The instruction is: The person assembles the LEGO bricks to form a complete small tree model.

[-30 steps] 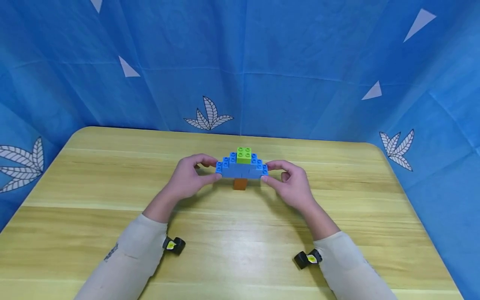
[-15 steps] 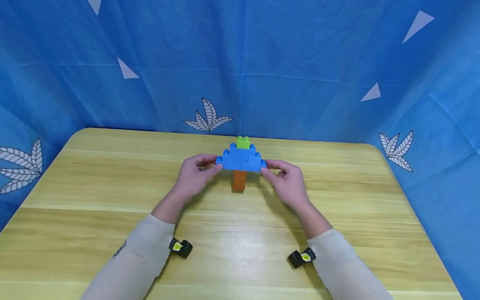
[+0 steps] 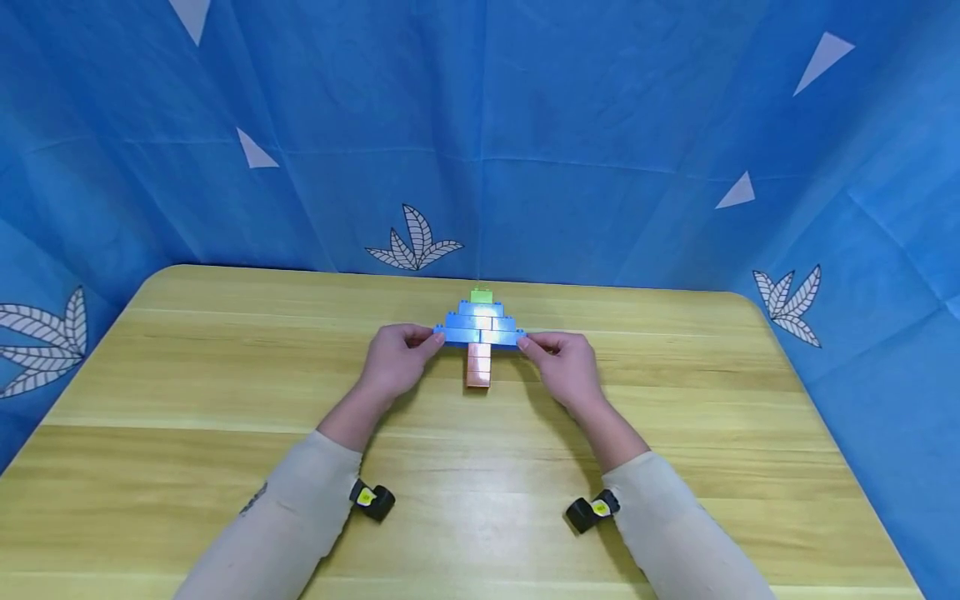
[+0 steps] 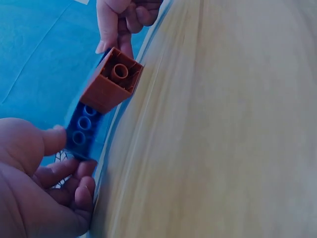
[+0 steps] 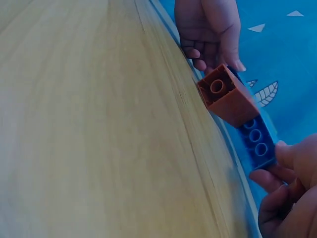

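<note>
A toy brick tree [image 3: 480,323] is held between both hands in the head view. It has stepped blue rows, a lime-green brick [image 3: 482,296] on top and an orange-brown brick trunk [image 3: 478,367] below. My left hand [image 3: 396,360] pinches the left end of the lowest blue row between thumb and fingers, and my right hand [image 3: 564,367] pinches its right end. The tree leans back, its flat front turned up to the head camera. Both wrist views show the trunk's hollow underside [image 4: 120,72] and the blue row's hollow underside [image 5: 255,136].
The wood-grain table [image 3: 480,467] extends around the hands. Behind it hangs a blue curtain [image 3: 600,125] with white triangles and leaf prints. Small black wrist devices [image 3: 372,502] sit at the sleeve cuffs.
The tree has tilted back, so its studs are turned away and its front face and whole trunk now show. Both hands have rotated with it and kept their hold.
</note>
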`<state>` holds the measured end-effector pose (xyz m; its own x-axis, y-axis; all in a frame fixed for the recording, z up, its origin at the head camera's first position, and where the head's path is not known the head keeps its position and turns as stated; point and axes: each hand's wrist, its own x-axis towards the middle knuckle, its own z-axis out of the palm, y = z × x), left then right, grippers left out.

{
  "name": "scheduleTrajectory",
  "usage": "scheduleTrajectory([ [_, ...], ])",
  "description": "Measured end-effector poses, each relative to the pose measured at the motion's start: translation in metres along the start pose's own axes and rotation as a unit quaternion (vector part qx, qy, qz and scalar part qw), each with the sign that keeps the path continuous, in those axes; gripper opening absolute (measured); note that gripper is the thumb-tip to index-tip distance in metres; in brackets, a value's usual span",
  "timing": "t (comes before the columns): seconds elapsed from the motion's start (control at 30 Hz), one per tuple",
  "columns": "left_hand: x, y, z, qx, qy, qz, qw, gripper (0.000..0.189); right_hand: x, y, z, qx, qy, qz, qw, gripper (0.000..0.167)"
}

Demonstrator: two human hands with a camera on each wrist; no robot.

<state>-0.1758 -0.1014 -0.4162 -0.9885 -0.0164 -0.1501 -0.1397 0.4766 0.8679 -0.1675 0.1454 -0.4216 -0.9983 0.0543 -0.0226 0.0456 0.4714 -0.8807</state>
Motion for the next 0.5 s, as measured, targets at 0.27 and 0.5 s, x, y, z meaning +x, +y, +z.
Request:
scheduleTrajectory([
  [0.27, 0.0001, 0.0045, 0.0042, 0.044, 0.006, 0.0, 0.999, 0.034, 0.0031, 0.0033, 0.0016, -0.01, -0.003, 0.025, 0.9996, 0.023],
  [0.5, 0.0021, 0.0056, 0.0018, 0.063, 0.002, 0.0, 0.998, 0.034, 0.0062, 0.0014, 0.0009, -0.018, -0.003, 0.024, 0.9995, 0.022],
])
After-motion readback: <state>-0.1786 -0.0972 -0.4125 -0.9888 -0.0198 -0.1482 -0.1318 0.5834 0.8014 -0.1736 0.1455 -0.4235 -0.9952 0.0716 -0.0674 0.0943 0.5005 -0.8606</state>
